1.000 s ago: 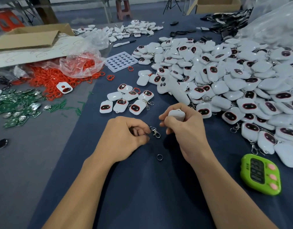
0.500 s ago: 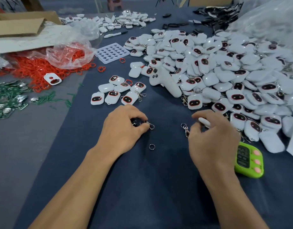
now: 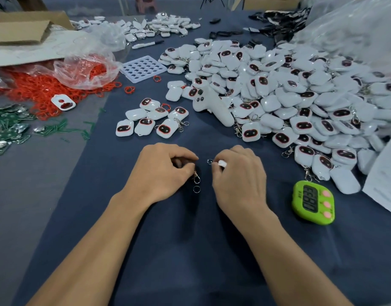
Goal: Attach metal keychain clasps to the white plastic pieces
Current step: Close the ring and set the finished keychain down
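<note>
A clasp (image 3: pixel 196 176) is pinched in the curled fingers of the left hand (image 3: pixel 161 173). A white piece (image 3: pixel 222 163), small ring (image 3: pixel 210 161) at its tip, is gripped by the right hand (image 3: pixel 238 182). A loose ring (image 3: pixel 196 189) is seen on the cloth (image 3: pixel 190 239) between the hands, with the pile (image 3: pixel 300 96) behind and the timer (image 3: pixel 312 202) to the right.

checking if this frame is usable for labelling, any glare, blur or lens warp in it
Head view: soft even light, only faint shadows under the left hand and right hand; head view, upper right: glare whitens the clear plastic bag and dots the white plastic pieces; head view edges: wide-angle warp stretches the corners; the metal clasp between the hands is small and soft.
</note>
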A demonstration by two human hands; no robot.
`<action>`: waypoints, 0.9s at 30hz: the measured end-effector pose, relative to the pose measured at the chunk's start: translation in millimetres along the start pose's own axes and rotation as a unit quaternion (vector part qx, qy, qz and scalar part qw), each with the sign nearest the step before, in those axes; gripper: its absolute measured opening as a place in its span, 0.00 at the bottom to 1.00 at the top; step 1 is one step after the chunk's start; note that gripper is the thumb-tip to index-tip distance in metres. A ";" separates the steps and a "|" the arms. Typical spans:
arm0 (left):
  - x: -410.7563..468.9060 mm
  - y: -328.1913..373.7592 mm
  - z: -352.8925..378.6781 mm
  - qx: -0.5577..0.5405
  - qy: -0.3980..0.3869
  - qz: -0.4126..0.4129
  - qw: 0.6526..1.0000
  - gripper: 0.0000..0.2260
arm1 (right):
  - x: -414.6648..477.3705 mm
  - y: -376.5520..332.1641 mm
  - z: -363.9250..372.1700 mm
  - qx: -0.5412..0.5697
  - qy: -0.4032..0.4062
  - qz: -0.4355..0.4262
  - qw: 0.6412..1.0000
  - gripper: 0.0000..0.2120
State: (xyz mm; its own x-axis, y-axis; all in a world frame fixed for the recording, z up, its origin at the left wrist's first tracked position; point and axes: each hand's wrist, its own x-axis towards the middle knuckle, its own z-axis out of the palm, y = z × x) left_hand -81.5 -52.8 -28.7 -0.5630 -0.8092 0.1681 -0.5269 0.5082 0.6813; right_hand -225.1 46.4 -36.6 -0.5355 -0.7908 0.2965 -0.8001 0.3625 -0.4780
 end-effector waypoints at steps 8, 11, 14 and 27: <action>12.9 -5.8 2.0 -0.043 0.136 -0.035 0.989 0.15 | 44.1 -24.2 22.1 0.149 -0.045 -0.014 0.988 0.04; 23.9 -4.8 2.7 -0.051 0.101 -0.033 0.993 0.13 | 57.5 -22.9 25.0 0.263 -0.072 0.005 0.962 0.06; 32.5 -2.0 2.6 -0.088 0.086 -0.028 0.992 0.12 | 66.8 -16.9 27.1 0.356 -0.090 0.021 0.930 0.05; 42.1 -7.6 6.3 -0.123 0.142 0.009 0.982 0.09 | 82.8 -8.8 27.4 0.437 -0.104 0.044 0.893 0.04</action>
State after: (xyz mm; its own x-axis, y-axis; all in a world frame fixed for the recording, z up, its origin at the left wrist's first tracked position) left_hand -105.2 -88.9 -31.3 -0.3517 -0.8678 0.3510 -0.3286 0.4655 0.8218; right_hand -255.0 -35.8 -30.5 -0.4518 -0.8853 0.1104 -0.1930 -0.0238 -0.9809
